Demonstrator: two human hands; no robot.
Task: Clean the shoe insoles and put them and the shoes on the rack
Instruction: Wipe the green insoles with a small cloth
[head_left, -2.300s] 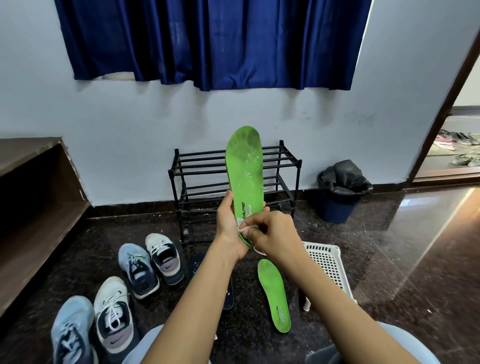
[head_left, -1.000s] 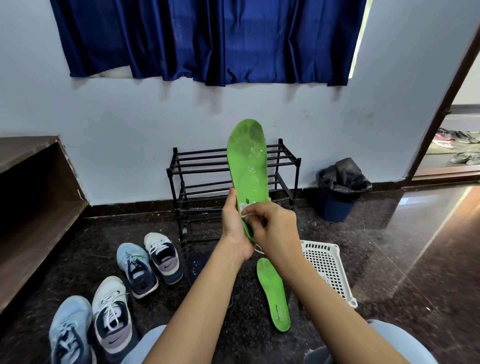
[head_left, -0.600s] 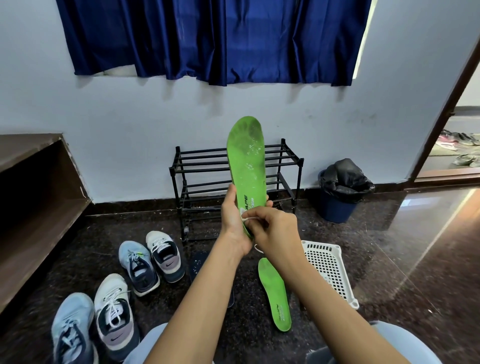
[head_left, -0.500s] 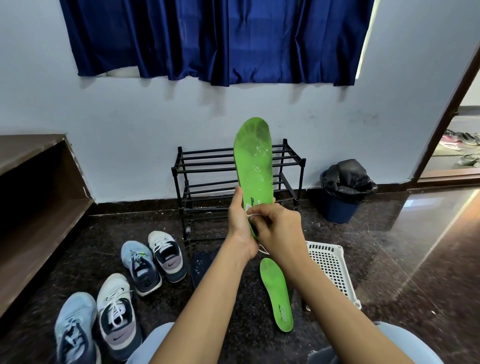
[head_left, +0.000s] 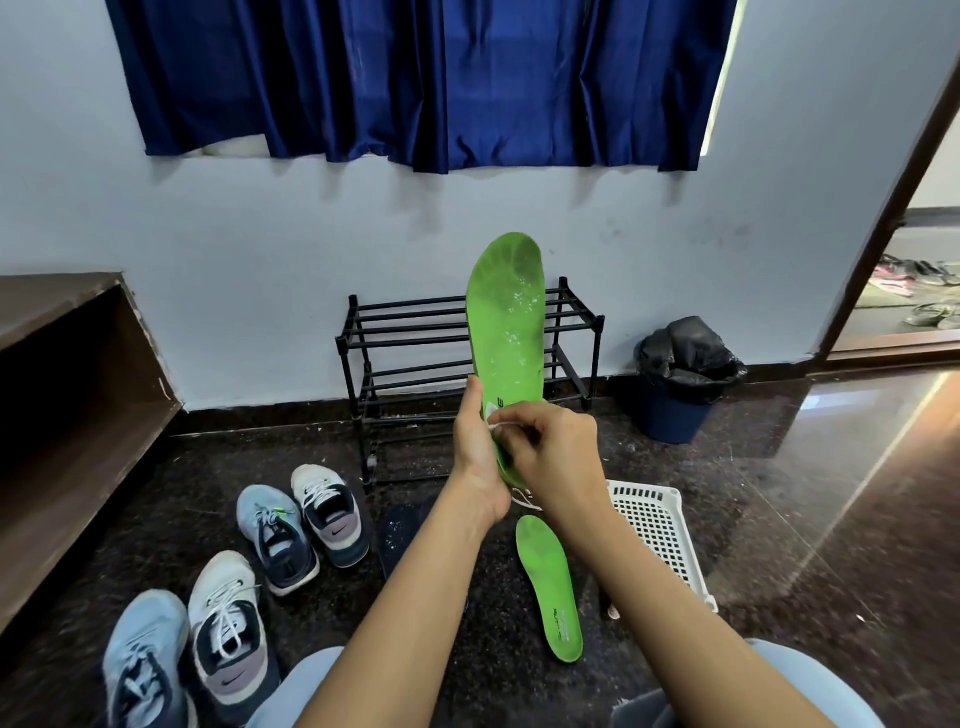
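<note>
My left hand (head_left: 475, 447) grips the heel end of a green insole (head_left: 506, 317) held upright, its toe pointing up in front of the black shoe rack (head_left: 410, 358). White specks dot the insole's middle. My right hand (head_left: 553, 457) pinches a small white cloth (head_left: 497, 427) against the insole's lower part. A second green insole (head_left: 550, 587) lies flat on the dark floor below my hands. A dark insole (head_left: 399, 535) lies to its left, partly hidden by my left arm.
Two pairs of blue and white sneakers (head_left: 301, 525) (head_left: 182, 644) stand on the floor at left. A white plastic basket (head_left: 660, 525) lies at right, and a blue bin with a black bag (head_left: 680, 379) stands by the wall. A wooden shelf (head_left: 67, 415) is at far left.
My right hand has slid the cloth a little up and down over the insole's lower part. The insole stays upright in my left hand; the camera view has shifted slightly.
</note>
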